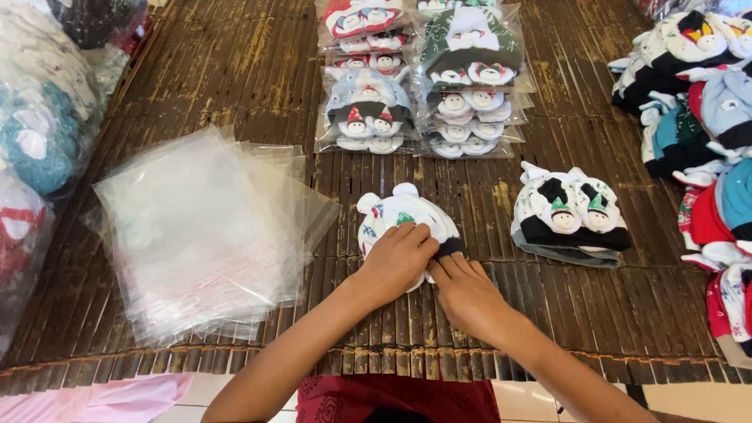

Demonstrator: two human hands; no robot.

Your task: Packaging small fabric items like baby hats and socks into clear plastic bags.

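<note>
Dark slatted bamboo bench [235, 86], worn and streaked yellow. Stack of clear bags [200, 231] at left; bagged caps [427, 74] in two rows at the far middle; loose caps [697, 117] heaped at right. White cap [401, 213] near the front edge, pressed flat under left hand [395, 262], fingers together; right hand [464, 294] pinching its dark band.

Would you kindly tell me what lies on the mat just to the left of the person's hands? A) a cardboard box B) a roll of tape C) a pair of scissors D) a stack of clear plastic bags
D: a stack of clear plastic bags lies on the mat beside the left hand.
</note>
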